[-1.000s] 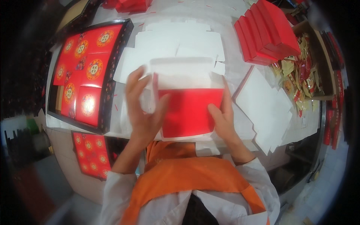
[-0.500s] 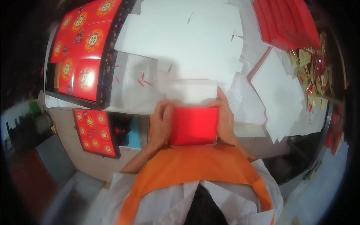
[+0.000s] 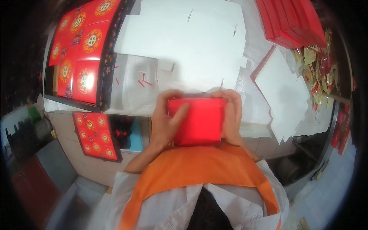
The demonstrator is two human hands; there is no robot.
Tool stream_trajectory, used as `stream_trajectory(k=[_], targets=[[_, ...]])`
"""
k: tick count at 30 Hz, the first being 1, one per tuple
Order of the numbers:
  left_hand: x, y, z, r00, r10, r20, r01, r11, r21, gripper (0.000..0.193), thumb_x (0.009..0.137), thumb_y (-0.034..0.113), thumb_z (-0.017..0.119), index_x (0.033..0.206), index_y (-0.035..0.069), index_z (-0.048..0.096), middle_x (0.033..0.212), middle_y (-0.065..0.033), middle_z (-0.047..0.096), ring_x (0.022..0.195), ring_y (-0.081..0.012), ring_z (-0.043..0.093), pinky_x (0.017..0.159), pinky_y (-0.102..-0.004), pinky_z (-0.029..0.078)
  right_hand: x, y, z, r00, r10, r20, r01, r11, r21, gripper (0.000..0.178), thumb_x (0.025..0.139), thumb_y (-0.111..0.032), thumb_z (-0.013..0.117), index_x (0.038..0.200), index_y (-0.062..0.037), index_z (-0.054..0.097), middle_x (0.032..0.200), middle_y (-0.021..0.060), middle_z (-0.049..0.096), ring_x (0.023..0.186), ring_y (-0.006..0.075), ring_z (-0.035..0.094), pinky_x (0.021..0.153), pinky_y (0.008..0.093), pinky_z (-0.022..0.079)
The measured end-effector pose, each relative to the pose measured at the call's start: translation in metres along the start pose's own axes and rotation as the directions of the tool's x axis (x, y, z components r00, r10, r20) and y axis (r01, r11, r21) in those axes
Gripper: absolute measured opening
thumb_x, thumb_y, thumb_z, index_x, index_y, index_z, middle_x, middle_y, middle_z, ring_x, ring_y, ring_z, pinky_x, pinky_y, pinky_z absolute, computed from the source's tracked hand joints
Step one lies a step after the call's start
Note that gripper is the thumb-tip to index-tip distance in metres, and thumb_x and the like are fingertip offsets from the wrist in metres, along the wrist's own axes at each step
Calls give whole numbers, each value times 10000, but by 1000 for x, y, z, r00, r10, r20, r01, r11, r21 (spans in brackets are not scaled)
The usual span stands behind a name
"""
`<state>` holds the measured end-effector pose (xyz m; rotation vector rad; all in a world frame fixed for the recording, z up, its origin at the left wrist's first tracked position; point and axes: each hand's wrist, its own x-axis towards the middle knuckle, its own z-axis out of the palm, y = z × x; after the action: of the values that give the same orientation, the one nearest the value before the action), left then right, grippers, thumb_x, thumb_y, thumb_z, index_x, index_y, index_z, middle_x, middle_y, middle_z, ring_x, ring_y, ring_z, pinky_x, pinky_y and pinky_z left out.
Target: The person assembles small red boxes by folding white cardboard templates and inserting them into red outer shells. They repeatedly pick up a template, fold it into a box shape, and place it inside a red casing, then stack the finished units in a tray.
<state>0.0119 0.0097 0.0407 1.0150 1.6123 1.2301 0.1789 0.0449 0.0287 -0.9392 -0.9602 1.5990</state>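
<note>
In front of my chest I hold a red cardboard box (image 3: 201, 124) between both hands. My left hand (image 3: 167, 120) grips its left side, with the thumb lying on the red face and the fingers curled at the far corner. Around the right side and far right corner closes my right hand (image 3: 231, 115); part of its fingers is hidden behind the box. Just beyond the box lie flat white cardboard blanks (image 3: 188, 42) spread over the table.
At the left stands a black patterned tray (image 3: 103, 84) of red boxes with round gold emblems (image 3: 86, 79). Below it is another tray of such boxes (image 3: 96, 136). Small red strips (image 3: 143, 81) lie on the sheeting. Red boxes (image 3: 293, 21), wrapped packets (image 3: 316, 69) and more white blanks (image 3: 287, 92) are at right.
The white-sided flap that stood up beyond the red face is folded over, and a red edge shows there. Both hands have moved up to the far corners; the left thumb now lies across the red face.
</note>
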Motion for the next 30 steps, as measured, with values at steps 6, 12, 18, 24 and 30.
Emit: stream_trajectory(k=[6,12,18,24,30], targets=[[4,7,-1,994,-99,55,100,994,-30,177,774,32,614,931,7,537,941,-59,558,901,-131,513,820,-231,395,8,-12,5,981,190,-48,-194,972,-128,128,899,-87,446,965,1,510,1002,85,547,909,100,488,806,244,405],[3,-4,-3,998,-20,66,19,1000,18,83,797,43,575,863,-4,559,955,-83,577,896,-148,532,802,-248,408,9,-5,1,988,152,-38,-155,982,-106,115,901,-71,439,918,9,520,1009,85,548,904,101,497,794,239,414],[-4,-9,1,998,55,-18,-55,998,-17,40,807,-11,527,801,-17,567,972,-103,591,907,-166,538,817,-254,401,4,-5,-3,977,212,4,-211,976,-55,132,910,-80,425,866,9,513,1047,93,540,913,111,489,805,247,407],[-10,-23,0,993,107,-42,-112,986,-127,34,761,-52,565,773,-29,543,971,-111,585,912,-182,541,805,-258,411,-2,2,-7,991,124,53,-117,986,-117,191,923,-108,374,859,2,516,1098,104,522,957,133,485,837,268,395],[6,2,-17,959,180,219,-240,928,286,185,725,18,647,850,6,511,957,-133,593,913,-205,559,807,-300,433,-4,5,-9,991,12,133,35,939,-342,228,899,-99,393,1050,-9,538,1223,129,463,1170,223,401,982,327,295]])
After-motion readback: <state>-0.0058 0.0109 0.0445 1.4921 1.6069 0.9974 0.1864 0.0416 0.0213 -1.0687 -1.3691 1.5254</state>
